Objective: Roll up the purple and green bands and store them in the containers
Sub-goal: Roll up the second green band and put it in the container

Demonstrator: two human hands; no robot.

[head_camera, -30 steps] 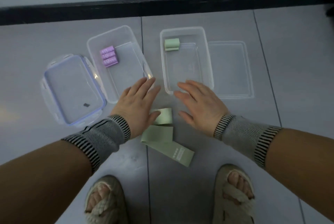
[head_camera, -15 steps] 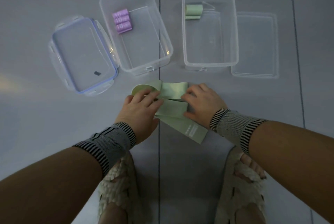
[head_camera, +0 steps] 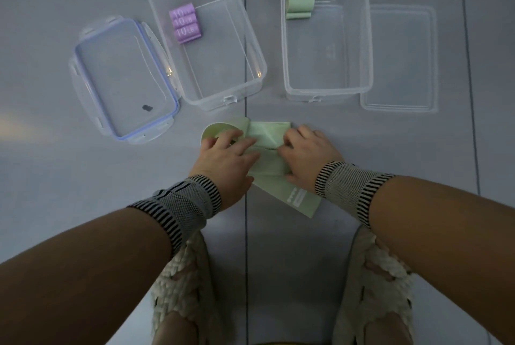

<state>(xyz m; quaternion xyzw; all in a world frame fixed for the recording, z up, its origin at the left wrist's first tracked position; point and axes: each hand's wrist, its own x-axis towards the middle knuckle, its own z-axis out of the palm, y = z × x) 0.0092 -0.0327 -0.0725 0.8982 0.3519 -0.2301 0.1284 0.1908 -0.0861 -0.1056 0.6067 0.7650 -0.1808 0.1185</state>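
Loose green bands [head_camera: 266,135] lie in a small heap on the grey floor, just in front of the two clear containers. My left hand [head_camera: 224,159] grips one band at the heap's left, where it curls up into a loop [head_camera: 220,127]. My right hand [head_camera: 306,154] pinches the bands at the heap's right side. Another green band with printed marks [head_camera: 298,201] sticks out toward me below my right wrist. Three purple rolls [head_camera: 185,26] sit in the left container [head_camera: 250,46]. Two green rolls [head_camera: 300,6] sit in the right container [head_camera: 367,38].
A clear lid with a blue seal [head_camera: 122,80] lies left of the left container. A plain clear lid [head_camera: 400,57] lies right of the right container. My two sandalled feet [head_camera: 181,289] stand at the bottom of the view.
Both hands came down from hovering near the containers onto the green bands and took hold of them. One band's left end has lifted into a loop. The camera tilted downward.
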